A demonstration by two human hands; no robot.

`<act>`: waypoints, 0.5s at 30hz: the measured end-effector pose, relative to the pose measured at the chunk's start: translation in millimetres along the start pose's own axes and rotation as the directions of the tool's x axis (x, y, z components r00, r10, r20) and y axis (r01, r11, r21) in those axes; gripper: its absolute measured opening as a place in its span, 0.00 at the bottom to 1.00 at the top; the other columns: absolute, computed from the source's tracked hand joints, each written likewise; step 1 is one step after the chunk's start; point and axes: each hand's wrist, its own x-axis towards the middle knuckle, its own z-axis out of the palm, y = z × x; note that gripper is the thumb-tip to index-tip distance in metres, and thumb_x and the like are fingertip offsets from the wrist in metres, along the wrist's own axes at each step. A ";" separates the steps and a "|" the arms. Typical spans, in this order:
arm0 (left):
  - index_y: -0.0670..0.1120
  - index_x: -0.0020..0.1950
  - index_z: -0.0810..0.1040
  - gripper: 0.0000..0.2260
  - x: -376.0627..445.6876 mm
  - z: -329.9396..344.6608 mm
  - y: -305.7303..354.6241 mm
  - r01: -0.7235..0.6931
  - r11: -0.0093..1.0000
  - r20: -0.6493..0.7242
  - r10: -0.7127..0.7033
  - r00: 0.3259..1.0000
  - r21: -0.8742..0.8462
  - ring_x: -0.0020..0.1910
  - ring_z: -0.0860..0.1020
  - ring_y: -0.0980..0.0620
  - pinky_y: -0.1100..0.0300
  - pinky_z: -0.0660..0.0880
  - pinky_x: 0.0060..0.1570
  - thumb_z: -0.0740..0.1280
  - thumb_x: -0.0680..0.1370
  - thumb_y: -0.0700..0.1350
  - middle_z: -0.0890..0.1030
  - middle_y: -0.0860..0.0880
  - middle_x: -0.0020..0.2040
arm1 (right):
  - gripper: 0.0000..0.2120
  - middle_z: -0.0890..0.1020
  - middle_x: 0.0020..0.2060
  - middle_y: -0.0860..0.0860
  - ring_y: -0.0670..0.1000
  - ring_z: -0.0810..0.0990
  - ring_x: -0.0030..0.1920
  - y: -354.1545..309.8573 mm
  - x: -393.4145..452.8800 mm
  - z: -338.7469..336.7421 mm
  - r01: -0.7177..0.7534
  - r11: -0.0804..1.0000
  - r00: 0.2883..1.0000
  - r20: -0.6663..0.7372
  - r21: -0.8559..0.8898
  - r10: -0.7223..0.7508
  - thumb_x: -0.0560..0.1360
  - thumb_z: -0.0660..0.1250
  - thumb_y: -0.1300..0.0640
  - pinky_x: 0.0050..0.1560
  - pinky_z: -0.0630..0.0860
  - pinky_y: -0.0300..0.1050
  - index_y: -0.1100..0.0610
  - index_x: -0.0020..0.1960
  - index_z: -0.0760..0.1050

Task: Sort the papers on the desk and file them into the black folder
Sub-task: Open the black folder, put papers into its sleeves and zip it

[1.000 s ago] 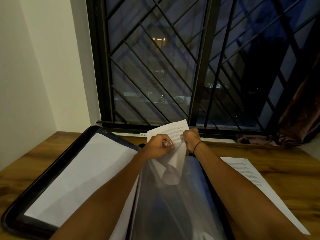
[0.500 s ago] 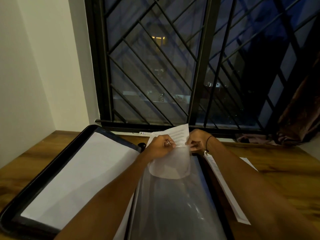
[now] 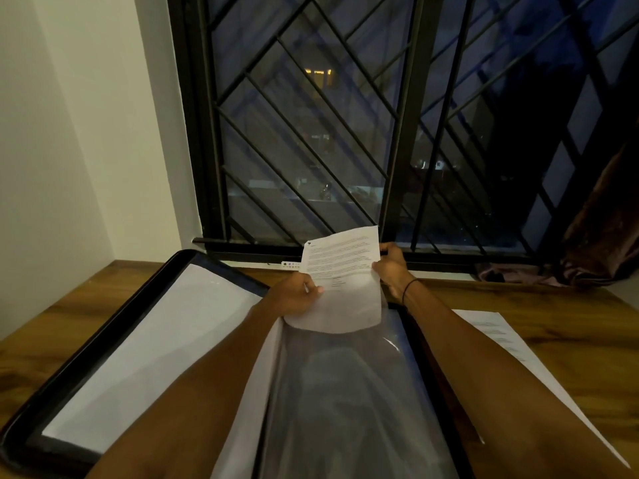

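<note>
Black folder [image 3: 114,340] lies open on desk [image 3: 553,305], left half at 9 o'clock w/ a white sheet filed in it. Clear plastic sleeve [image 3: 345,392] runs down centre, 6 o'clock, mouth at the far end.

Printed sheet [image 3: 340,271] at 12 o'clock, lower edge just inside sleeve mouth, most of it sticking out and tilted up toward window [image 3: 345,133].

L hand [image 3: 297,297] pinched on sheet's left edge, approx where sleeve mouth starts; can't tell if it also grips the plastic. R hand [image 3: 390,267] closed on sheet's right edge, fingers curled behind.

One more printed page [image 3: 501,340] flat on desk at 3 o'clock, apart from folder, not yet filed.

Step in hand, prob: feeding sheet into sleeve. To do well: keep mouth spread, keep both side edges level so corners don't snag, slide toward 6 o'clock in one even push. Risk: thin paper buckles if one side leads.
</note>
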 end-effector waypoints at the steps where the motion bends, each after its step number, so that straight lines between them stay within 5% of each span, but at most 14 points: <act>1: 0.45 0.52 0.80 0.12 1.4 -0.5 -4.1 0.010 1.000 -0.013 -0.010 1.000 0.003 0.53 0.79 0.50 0.58 0.73 0.52 0.68 0.82 0.54 0.79 0.53 0.49 | 0.14 0.81 0.56 0.57 0.59 0.83 0.56 0.3 1.0 2.7 0.018 1.000 1.000 -0.006 0.022 -0.018 0.80 0.62 0.70 0.57 0.82 0.59 0.56 0.61 0.71; 5: 0.50 0.47 0.81 0.03 0.1 -8.0 -6.7 -0.051 0.999 0.076 0.052 0.996 -0.007 0.43 0.76 0.56 0.61 0.72 0.46 0.72 0.80 0.47 0.77 0.58 0.39 | 0.16 0.81 0.57 0.55 0.57 0.82 0.56 -3.2 -2.6 6.3 0.055 0.998 0.998 0.001 -0.024 -0.055 0.80 0.63 0.68 0.58 0.82 0.56 0.53 0.64 0.71; 8: 0.49 0.51 0.81 0.03 0.6 -14.2 -10.1 -0.065 0.997 0.106 0.070 0.992 -0.049 0.50 0.75 0.54 0.68 0.71 0.46 0.73 0.80 0.44 0.76 0.57 0.45 | 0.19 0.81 0.59 0.55 0.56 0.82 0.57 -6.4 -3.8 5.3 0.056 0.995 0.997 0.055 -0.077 -0.052 0.79 0.66 0.69 0.60 0.82 0.57 0.52 0.65 0.71; 12: 0.52 0.68 0.72 0.22 4.3 -19.8 -20.0 -0.091 0.992 0.039 0.088 0.995 0.090 0.63 0.74 0.50 0.61 0.75 0.57 0.75 0.77 0.53 0.72 0.48 0.65 | 0.30 0.80 0.58 0.56 0.58 0.81 0.57 -14.4 -8.4 -2.2 0.035 0.997 0.991 0.132 -0.075 -0.025 0.76 0.69 0.71 0.60 0.81 0.58 0.51 0.70 0.65; 15: 0.49 0.78 0.64 0.33 5.4 -23.0 -20.0 -0.049 0.999 -0.063 0.050 0.997 0.017 0.69 0.72 0.45 0.53 0.73 0.62 0.73 0.78 0.57 0.69 0.44 0.73 | 0.34 0.79 0.59 0.58 0.61 0.81 0.57 -12.6 -10.2 -9.8 -0.036 0.997 0.976 0.211 -0.064 0.049 0.68 0.67 0.68 0.58 0.81 0.65 0.50 0.71 0.63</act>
